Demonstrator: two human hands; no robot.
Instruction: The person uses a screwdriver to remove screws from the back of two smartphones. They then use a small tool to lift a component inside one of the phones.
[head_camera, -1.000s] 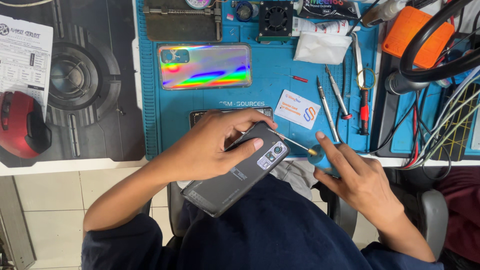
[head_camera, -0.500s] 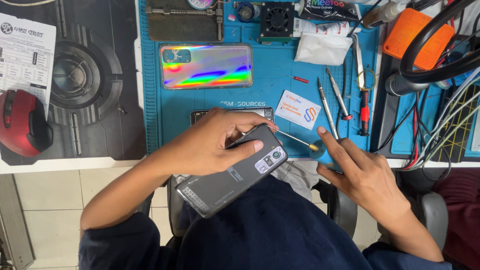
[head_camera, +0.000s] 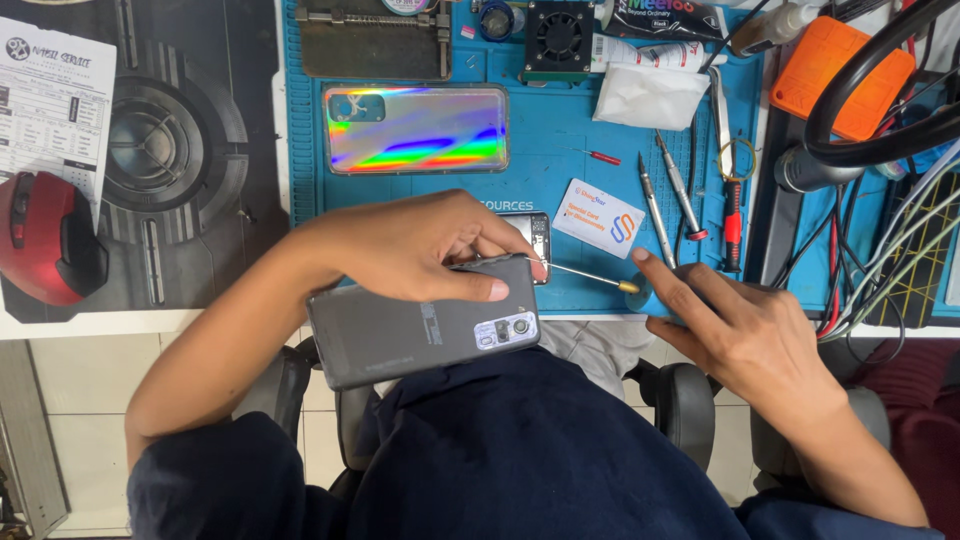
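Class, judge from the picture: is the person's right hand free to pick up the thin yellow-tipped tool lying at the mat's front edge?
Probably yes. The right hand is empty, fingers spread, right beside the yellow-tipped tool, with nothing between them. The left hand holds the grey phone near the tool's other end, clear of the handle.

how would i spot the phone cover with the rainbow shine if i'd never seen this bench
Start at the blue work mat that fills the middle of the bench. In its upper left part, below a dark metal holder, the rainbow cover lies flat, above the left hand. Its mirror-like rainbow bands set it apart from the plain dark grey phone held in that hand.
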